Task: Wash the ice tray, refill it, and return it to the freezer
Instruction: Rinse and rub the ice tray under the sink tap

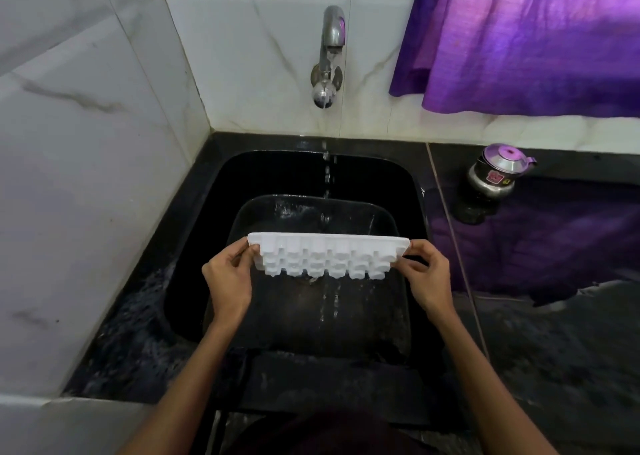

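Left hand (228, 278) pinches the left end of the ice tray (322, 255); right hand (427, 274) pinches the right end. Fingers of both are curled on the rim. The tray hangs over the middle of the sink (194, 246), tilted so the bumpy undersides of its cells face the camera and the open side faces the back wall.

Step in hand, by my reading: washing, the rinse. A thin broken stream falls from the tap (329, 59) above the back of the sink and appears to land just behind the tray's upper edge; whether it strikes the open cells I cannot tell from here.

Next move likely calls for shaking the tray out, then turning it cells-up and level under the stream, hands steady at both ends so nothing spills on the way to the freezer.

Containers: the tray's cells face away, so their contents are hidden. Sink floor wet, no standing water seen. Right of the sink, on the dark counter (554, 316), a small lidded steel pot (495, 174), contents hidden.
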The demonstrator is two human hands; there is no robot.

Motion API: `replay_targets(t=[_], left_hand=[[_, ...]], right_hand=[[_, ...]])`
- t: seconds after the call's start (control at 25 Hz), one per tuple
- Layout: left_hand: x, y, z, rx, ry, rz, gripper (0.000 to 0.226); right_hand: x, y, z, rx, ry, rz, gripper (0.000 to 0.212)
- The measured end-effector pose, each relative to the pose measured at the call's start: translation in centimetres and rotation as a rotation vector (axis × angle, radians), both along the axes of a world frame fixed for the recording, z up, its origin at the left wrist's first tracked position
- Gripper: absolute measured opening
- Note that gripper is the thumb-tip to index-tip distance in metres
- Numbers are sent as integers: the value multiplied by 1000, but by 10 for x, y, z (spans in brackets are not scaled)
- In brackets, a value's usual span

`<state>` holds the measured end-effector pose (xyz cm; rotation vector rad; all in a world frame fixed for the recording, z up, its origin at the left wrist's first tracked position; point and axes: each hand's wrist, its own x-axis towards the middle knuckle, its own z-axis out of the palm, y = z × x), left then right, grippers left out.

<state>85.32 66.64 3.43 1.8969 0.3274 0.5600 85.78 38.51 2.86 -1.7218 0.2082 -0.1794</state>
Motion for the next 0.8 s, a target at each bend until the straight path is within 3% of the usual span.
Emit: replay_targets(t=[0.64,0.8], left_hand=[[-12,6,-7,-159,65,2,23],[-15,5,-6,-210,66,-27,26]], right_hand=[[-9,-4,3,35,-94,-27,24],[-8,-6,-10,20,-82,-3,36]])
